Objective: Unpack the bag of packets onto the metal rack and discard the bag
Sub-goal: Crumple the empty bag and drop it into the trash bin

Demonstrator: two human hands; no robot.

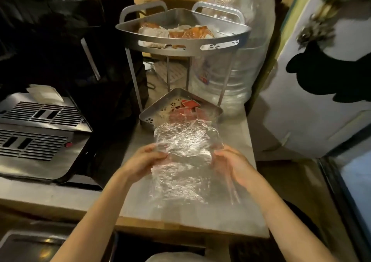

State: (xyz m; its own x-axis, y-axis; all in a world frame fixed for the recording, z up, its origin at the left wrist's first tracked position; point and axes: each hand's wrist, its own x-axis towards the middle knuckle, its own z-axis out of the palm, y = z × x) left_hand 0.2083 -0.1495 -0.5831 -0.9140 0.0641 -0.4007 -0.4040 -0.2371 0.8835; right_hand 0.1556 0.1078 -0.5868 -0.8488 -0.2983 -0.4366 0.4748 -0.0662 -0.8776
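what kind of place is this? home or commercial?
Probably a small cafe or food-service back counter, though a cramped home kitchen can't be ruled out. Cues: a steel drip-tray machine, likely for coffee; a two-tier metal rack stocked with packets; a large water jug wrapped in plastic.

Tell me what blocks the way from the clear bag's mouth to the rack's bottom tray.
Nothing visible does. Both hands, left and right, hold the clear bag, its far end over the bottom tray, where red packets already lie.
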